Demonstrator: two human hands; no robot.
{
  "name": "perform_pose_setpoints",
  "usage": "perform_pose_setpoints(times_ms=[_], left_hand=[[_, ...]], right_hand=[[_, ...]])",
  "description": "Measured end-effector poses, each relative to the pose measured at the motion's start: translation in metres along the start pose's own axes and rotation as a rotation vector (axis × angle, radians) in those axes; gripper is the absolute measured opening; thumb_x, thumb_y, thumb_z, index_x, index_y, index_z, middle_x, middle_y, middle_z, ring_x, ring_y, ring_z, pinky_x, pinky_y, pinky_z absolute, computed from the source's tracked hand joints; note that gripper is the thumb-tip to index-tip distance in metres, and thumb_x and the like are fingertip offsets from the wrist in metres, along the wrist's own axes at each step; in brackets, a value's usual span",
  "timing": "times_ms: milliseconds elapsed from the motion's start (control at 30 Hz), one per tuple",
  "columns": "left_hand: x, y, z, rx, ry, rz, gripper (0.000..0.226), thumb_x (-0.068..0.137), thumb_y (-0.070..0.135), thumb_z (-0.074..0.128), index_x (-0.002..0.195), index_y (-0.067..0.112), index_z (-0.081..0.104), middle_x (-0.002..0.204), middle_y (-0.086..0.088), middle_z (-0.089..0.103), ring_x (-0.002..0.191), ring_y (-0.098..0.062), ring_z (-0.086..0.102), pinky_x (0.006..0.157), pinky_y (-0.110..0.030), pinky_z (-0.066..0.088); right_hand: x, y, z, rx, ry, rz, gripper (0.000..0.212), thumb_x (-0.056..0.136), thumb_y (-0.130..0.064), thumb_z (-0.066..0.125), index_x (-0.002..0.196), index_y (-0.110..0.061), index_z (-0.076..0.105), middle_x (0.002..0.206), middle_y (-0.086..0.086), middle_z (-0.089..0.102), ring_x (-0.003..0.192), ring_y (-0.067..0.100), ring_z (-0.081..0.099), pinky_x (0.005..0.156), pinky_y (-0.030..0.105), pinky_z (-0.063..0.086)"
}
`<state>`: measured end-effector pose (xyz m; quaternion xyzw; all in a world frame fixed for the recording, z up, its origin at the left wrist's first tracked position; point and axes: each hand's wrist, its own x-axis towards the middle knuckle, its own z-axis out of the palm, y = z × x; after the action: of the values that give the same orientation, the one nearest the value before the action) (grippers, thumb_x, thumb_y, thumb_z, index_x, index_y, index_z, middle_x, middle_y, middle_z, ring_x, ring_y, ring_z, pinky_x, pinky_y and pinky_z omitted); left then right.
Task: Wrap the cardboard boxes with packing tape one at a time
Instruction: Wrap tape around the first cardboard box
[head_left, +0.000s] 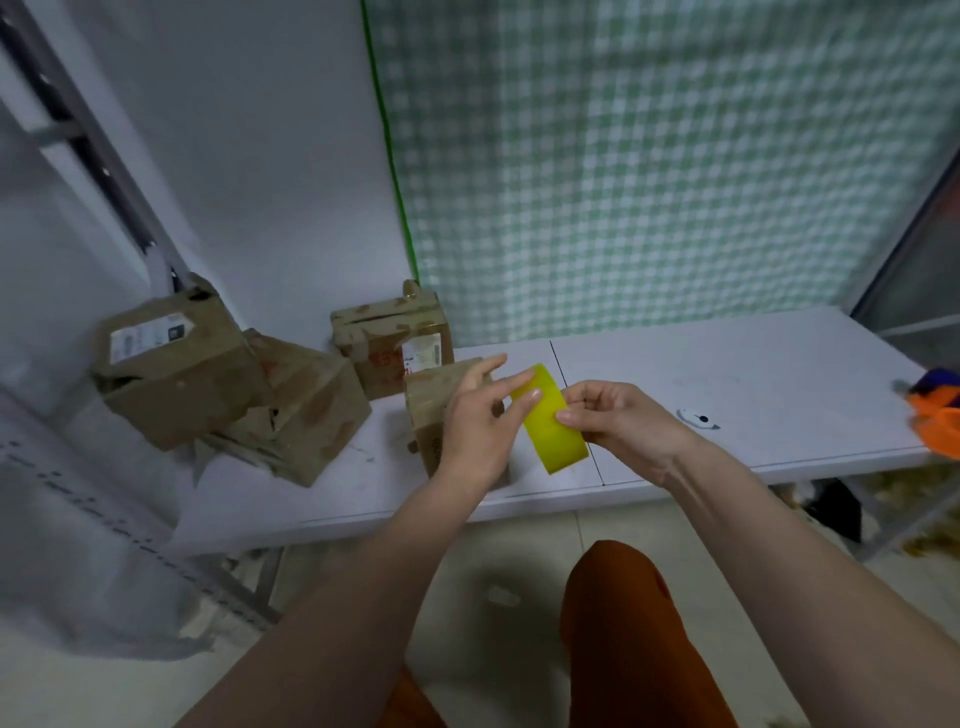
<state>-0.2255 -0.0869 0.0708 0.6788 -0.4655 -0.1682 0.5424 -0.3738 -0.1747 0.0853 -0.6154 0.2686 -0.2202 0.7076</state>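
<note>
A yellow roll of packing tape (551, 422) is held above the white table (753, 374), between both hands. My right hand (618, 422) grips the roll from the right, fingers curled round its edge. My left hand (480, 421) touches the roll's upper left face with thumb and fingertips, other fingers spread. Directly behind my left hand stands a small cardboard box (434, 410), partly hidden by it. Three more worn boxes are on the table's left: one at the back (389, 343), a crumpled one (306, 415), and a tilted one with a label (171, 364).
A small white cutter (698, 418) lies on the table right of my hands. An orange and purple object (937, 415) sits at the table's right end. A checked green curtain (649, 156) hangs behind. A metal rack (93, 156) stands at left. My knee (623, 613) is below.
</note>
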Motion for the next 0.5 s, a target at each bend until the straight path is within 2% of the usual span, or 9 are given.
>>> perform_pose_setpoints(times_ms=[67, 167, 300, 400, 500], left_hand=[[-0.002, 0.004, -0.003, 0.082, 0.06, 0.107, 0.021, 0.086, 0.02, 0.071, 0.107, 0.019, 0.075, 0.113, 0.012, 0.056, 0.107, -0.004, 0.05, 0.096, -0.024, 0.044], [-0.007, 0.009, -0.006, 0.209, 0.171, 0.276, 0.01, 0.084, 0.01, 0.072, 0.092, 0.007, 0.077, 0.092, 0.003, 0.064, 0.091, -0.007, 0.054, 0.082, -0.004, 0.036], [-0.014, 0.014, -0.006, 0.385, 0.259, 0.382, 0.003, 0.083, 0.005, 0.067, 0.08, 0.003, 0.067, 0.081, -0.008, 0.062, 0.079, -0.014, 0.052, 0.071, -0.012, 0.031], [-0.016, 0.016, -0.008, 0.423, 0.226, 0.336, 0.006, 0.087, 0.005, 0.063, 0.081, 0.004, 0.063, 0.084, -0.009, 0.058, 0.081, -0.02, 0.051, 0.07, -0.017, 0.026], [-0.021, 0.019, -0.008, 0.412, 0.249, 0.284, 0.007, 0.089, 0.003, 0.061, 0.081, 0.004, 0.06, 0.085, -0.009, 0.056, 0.082, -0.015, 0.043, 0.071, -0.018, 0.025]], right_hand=[[-0.003, -0.003, 0.008, -0.025, 0.046, -0.011, 0.013, 0.085, 0.002, 0.062, 0.097, 0.002, 0.059, 0.089, 0.015, 0.06, 0.077, 0.02, 0.059, 0.071, 0.025, 0.051], [-0.008, -0.007, 0.02, -0.059, 0.113, -0.014, 0.008, 0.084, 0.0, 0.065, 0.086, -0.006, 0.059, 0.085, 0.014, 0.056, 0.078, 0.021, 0.054, 0.072, 0.03, 0.044], [-0.015, -0.009, 0.032, -0.135, 0.169, -0.018, 0.012, 0.085, -0.006, 0.066, 0.082, -0.008, 0.056, 0.084, 0.013, 0.051, 0.075, 0.02, 0.049, 0.066, 0.028, 0.039], [-0.018, -0.012, 0.037, -0.223, 0.186, -0.036, 0.008, 0.088, -0.01, 0.065, 0.084, -0.005, 0.059, 0.084, 0.01, 0.056, 0.076, 0.018, 0.051, 0.067, 0.027, 0.039], [-0.02, -0.017, 0.04, -0.32, 0.187, -0.053, 0.018, 0.089, -0.012, 0.064, 0.094, 0.005, 0.061, 0.087, 0.012, 0.057, 0.078, 0.019, 0.051, 0.07, 0.028, 0.038]])
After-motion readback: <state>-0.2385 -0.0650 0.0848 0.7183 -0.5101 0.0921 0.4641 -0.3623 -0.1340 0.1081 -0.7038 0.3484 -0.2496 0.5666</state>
